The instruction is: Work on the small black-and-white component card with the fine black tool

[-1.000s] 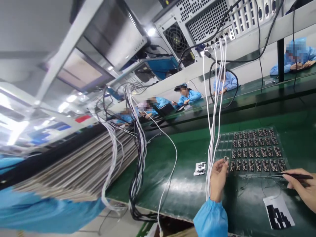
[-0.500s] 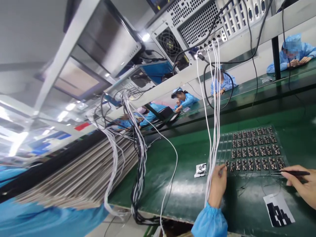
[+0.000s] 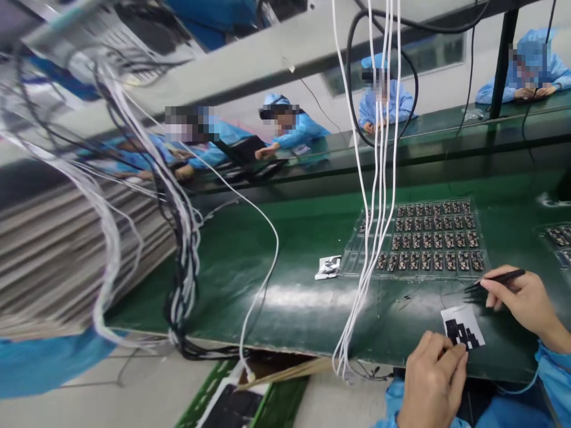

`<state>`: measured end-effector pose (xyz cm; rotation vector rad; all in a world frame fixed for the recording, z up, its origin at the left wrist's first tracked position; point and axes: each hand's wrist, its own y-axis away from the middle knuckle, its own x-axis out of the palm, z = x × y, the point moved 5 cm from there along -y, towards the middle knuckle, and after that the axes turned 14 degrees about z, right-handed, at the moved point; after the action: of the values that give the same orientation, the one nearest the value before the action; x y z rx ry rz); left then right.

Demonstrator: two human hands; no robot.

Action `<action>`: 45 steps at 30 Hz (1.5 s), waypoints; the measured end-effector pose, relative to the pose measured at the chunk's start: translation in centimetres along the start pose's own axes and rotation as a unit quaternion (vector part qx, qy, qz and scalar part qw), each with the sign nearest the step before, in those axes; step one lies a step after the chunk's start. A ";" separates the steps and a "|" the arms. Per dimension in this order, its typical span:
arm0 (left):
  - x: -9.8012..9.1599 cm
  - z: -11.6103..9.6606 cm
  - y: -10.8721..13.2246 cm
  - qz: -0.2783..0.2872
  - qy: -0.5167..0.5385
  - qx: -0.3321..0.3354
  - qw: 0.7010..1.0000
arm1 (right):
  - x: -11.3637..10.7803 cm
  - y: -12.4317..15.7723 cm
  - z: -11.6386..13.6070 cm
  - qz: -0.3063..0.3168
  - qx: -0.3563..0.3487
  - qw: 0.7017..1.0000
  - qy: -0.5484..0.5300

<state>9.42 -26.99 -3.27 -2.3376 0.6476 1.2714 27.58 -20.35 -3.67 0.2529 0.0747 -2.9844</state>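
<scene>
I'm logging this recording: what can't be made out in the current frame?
All in the head view:
Bare left hand: its own curl hides whether it holds anything.
Clear plastic tray: partly hidden behind thin white cables.
Dark rectangular circuit boards: fine detail too small.
Far-right dark boards: cut off by right edge.

The camera, worn on the person's head, looks forward and slantingly down over a glossy dark-green workbench (image 3: 298, 321), whose far side climbs toward the right; nearest to it, low at the right, come the bare left hand (image 3: 435, 371) and bare right hand (image 3: 520, 297), a little farther lies a clear plastic tray (image 3: 352, 261) of small dark circuit boards (image 3: 428, 223), and blue-clad co-workers (image 3: 304, 132) show well beyond, toward the top
</scene>
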 end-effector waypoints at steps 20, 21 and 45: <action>1.7 0.3 -0.9 0.131 -0.101 -0.029 0.986 | 1.8 0.3 -2.2 0.182 0.148 0.971 -0.038; 1.7 0.3 -0.9 0.129 -0.102 -0.028 0.986 | 1.9 0.3 -2.2 0.183 0.148 0.971 -0.036; 1.3 0.7 -1.8 0.170 -0.081 -0.010 0.982 | 1.2 0.0 -2.6 0.136 0.129 0.980 -0.067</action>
<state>10.60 -25.43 -4.56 -2.1704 1.0136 1.6016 26.80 -20.40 -6.46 0.0796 -0.3361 -2.7233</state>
